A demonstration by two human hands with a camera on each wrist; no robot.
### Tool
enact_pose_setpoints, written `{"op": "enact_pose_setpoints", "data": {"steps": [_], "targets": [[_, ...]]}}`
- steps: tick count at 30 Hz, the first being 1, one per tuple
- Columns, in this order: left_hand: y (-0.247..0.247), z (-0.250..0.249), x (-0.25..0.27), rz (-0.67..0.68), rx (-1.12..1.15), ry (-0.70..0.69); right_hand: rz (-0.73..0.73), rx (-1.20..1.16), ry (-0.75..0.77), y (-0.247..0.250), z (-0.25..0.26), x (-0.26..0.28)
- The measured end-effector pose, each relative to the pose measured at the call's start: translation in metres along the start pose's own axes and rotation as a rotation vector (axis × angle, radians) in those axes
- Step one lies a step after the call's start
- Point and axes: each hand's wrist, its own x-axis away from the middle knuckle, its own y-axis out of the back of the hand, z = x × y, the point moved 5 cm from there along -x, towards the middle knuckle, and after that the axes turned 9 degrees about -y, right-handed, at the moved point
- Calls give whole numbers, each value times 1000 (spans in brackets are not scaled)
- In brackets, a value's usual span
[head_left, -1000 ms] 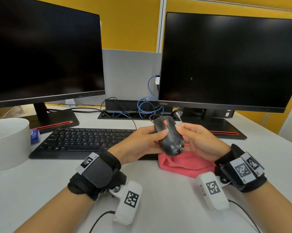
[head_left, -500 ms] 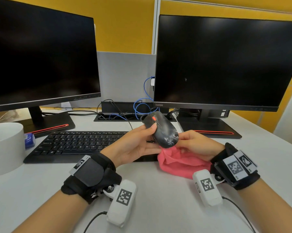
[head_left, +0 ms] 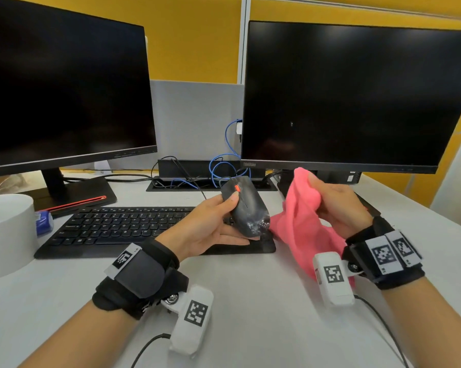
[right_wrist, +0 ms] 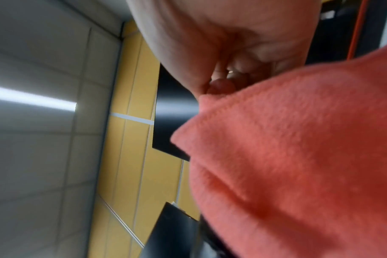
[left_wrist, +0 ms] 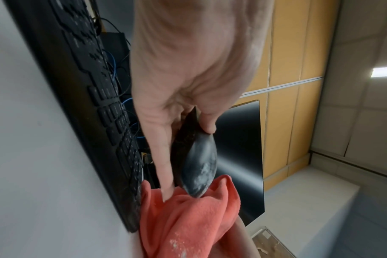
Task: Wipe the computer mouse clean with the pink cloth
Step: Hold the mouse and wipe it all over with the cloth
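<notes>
The left hand (head_left: 205, 227) holds the black computer mouse (head_left: 246, 208) raised above the right end of the keyboard (head_left: 133, 229), thumb on the top shell near the orange wheel, fingers curled beneath. The mouse is tilted, its rear end low and marked with whitish smears. The right hand (head_left: 338, 205) grips the pink cloth (head_left: 301, 221) in a bunch, thumb pressed into the fabric; the cloth is lifted, its lower part trailing down toward the desk (head_left: 250, 301) beside the mouse.

The left wrist view adds what the head view lacks: the mouse's smeared rear tip (left_wrist: 199, 174) meets a fold of the cloth (left_wrist: 188, 218), one straight finger (left_wrist: 164, 157) runs along its underside into the fabric, and white specks show on the cloth lower down. The right wrist view shows curled fingertips (right_wrist: 221, 87) tucked at the cloth's edge (right_wrist: 298, 157); the cloth fills most of that frame and hides the mouse entirely.

Whether the cloth's trailing end rests on the desk cannot be told, as the wrist camera covers it. The right monitor (head_left: 357, 96) and left monitor (head_left: 64, 88) are dark. A white round container (head_left: 6, 229) is cut off at the left edge.
</notes>
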Motion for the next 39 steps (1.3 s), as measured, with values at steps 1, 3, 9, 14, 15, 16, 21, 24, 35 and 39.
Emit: {"op": "enact_pose_setpoints", "data": {"steps": [1,3,9,14,15,16,21,24,35,39], "targets": [[-2,0,1,17,6,5,-17,-49,-26,2,0,0],[-3,-1,2,43,4,13,-31,-122,-61,4,2,0],[-10,2,5,111,17,17,16,47,128,-7,14,11],[-12,2,6,139,-31,-1,-166,417,433,-6,25,14],[-12,2,6,141,-40,-3,-200,414,416,-2,26,13],[-12,1,7,146,-48,-5,-207,378,369,1,25,9],[-13,-2,9,154,-88,-9,98,-97,-95,2,11,0],[-13,-2,9,152,-104,-12,136,-294,-121,7,23,1],[-12,1,7,157,-114,6,-117,16,578,29,82,56],[-16,2,8,216,-110,14,28,126,584,-3,70,58]]}}
